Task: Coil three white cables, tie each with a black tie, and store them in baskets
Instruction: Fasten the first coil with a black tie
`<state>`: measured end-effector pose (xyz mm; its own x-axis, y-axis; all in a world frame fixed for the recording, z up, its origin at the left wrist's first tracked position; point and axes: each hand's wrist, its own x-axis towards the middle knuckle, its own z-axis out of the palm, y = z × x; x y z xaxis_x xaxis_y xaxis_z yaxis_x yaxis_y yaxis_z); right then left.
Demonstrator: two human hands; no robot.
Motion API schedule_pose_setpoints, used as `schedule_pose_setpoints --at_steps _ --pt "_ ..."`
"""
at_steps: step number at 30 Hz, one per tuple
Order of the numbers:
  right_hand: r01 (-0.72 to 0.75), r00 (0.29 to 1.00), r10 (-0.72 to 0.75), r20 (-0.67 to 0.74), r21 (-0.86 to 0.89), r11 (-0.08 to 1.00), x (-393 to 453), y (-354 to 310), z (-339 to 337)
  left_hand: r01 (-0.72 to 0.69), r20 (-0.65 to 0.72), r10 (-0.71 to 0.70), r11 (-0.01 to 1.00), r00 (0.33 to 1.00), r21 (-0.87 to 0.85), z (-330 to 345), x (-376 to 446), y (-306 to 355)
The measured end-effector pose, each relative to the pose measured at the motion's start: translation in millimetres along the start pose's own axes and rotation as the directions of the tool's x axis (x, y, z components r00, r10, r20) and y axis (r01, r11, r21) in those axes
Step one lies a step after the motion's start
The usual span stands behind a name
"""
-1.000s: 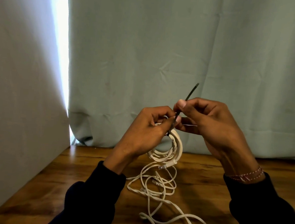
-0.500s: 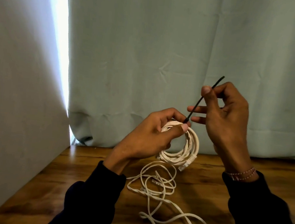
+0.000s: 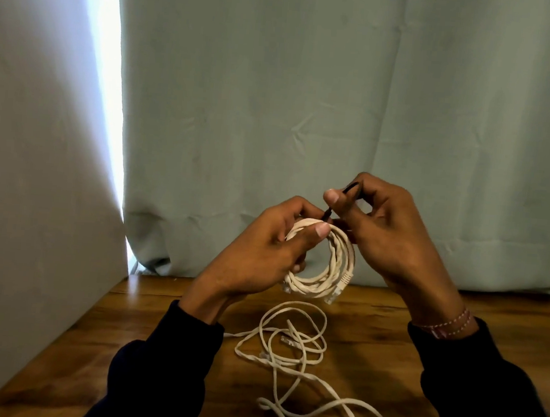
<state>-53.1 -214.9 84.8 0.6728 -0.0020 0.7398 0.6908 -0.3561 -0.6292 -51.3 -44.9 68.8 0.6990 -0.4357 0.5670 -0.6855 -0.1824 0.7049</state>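
I hold a coiled white cable (image 3: 334, 273) upright above the table, with my left hand (image 3: 270, 251) gripping its left side, thumb pressed on the top of the coil. My right hand (image 3: 388, 231) pinches a thin black tie (image 3: 348, 191) that bends over and runs down to the coil's top beside my left thumb. A clear plug hangs at the coil's lower right. Loose white cables (image 3: 291, 346) lie tangled on the wooden table (image 3: 372, 336) below my hands. No basket is in view.
A pale green curtain (image 3: 308, 111) hangs behind the table. A white wall (image 3: 29, 187) stands along the table's left side, with a bright gap of light between the two. The loose cables trail toward the table's near edge.
My right hand has come down and left, back to the coil, bending the black tie over; half a second ago it held the tie stretched straight up and to the right.
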Motion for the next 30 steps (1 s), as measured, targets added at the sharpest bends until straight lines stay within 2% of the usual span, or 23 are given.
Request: schedule_pose_setpoints --at_steps 3,8,10,13,17,22,25,30 --pt "0.05 0.991 -0.069 -0.118 -0.16 0.986 0.4 6.9 6.6 0.044 0.014 -0.044 0.999 0.999 0.01 1.3 0.6 0.0" --pt "0.043 0.944 -0.121 -0.306 -0.25 0.967 0.9 15.1 10.4 0.017 0.022 -0.016 1.0 1.0 -0.022 9.5 2.0 -2.0" --pt "0.04 0.933 -0.125 -0.338 -0.248 0.968 0.0 17.7 12.5 0.002 0.017 -0.002 1.0 1.0 -0.014 10.2 2.7 -2.9" --pt "0.08 0.926 -0.162 -0.341 -0.242 0.967 0.7 13.6 12.3 -0.029 -0.021 0.03 0.999 0.999 0.021 13.0 2.7 -2.9" --pt "0.132 0.937 -0.168 -0.305 -0.136 0.982 -0.5 6.2 10.4 -0.056 -0.093 0.067 0.992 0.993 0.116 13.6 3.1 -3.0" --pt "0.147 0.96 -0.173 -0.219 -0.129 0.981 -4.0 3.2 12.9 -0.006 -0.17 0.042 0.977 0.985 0.211 16.1 5.0 -13.0" --pt "0.184 0.962 -0.221 -0.159 -0.217 0.959 -10.2 -0.5 13.9 0.009 -0.201 0.025 0.985 0.979 0.17 14.7 7.8 -18.8" --pt "0.173 0.971 -0.202 -0.127 -0.206 0.963 -13.7 -7.4 16.4 0.042 -0.233 -0.015 0.993 0.972 0.114 15.1 7.0 -17.5"
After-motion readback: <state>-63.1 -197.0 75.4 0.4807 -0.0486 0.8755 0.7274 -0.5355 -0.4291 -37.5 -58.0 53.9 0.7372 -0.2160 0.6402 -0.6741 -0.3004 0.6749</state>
